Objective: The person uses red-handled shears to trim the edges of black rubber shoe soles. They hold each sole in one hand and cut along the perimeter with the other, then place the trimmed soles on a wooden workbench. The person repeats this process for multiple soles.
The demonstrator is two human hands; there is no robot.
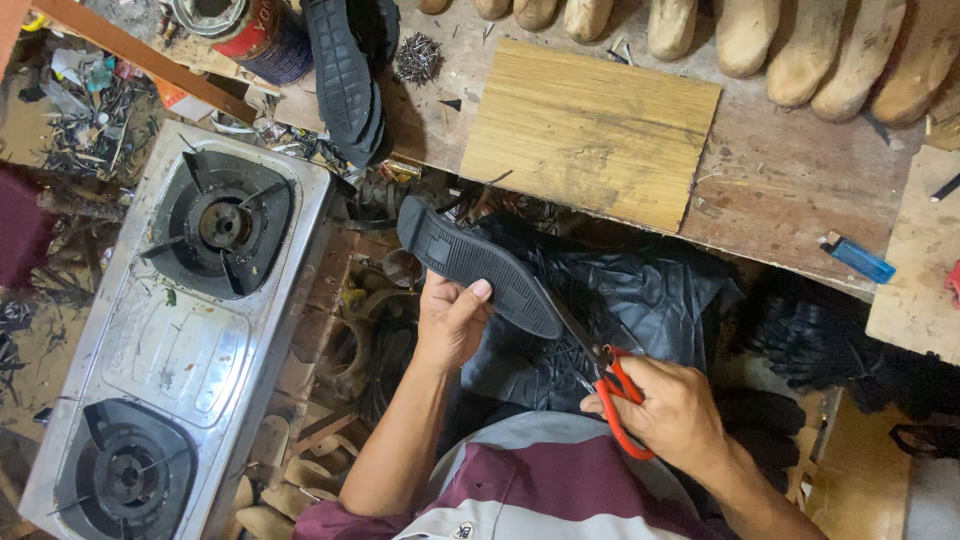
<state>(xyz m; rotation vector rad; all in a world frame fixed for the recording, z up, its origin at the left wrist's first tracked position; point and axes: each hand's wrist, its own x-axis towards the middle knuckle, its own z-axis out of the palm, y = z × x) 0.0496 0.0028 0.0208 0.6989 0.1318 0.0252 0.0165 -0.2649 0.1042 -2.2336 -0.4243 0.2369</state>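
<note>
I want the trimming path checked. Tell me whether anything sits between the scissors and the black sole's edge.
Nothing visible does. The right hand holds the red-handled scissors with the blades right against the black sole, which the left hand grips from below.

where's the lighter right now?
In the head view, the blue lighter lies far right on the workbench near its front edge, right of the light wooden board and above the right hand holding scissors.

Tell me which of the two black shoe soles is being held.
The sole in the left hand, with the scissors in the right hand at its edge. The other sole lies untouched on the workbench.
</note>
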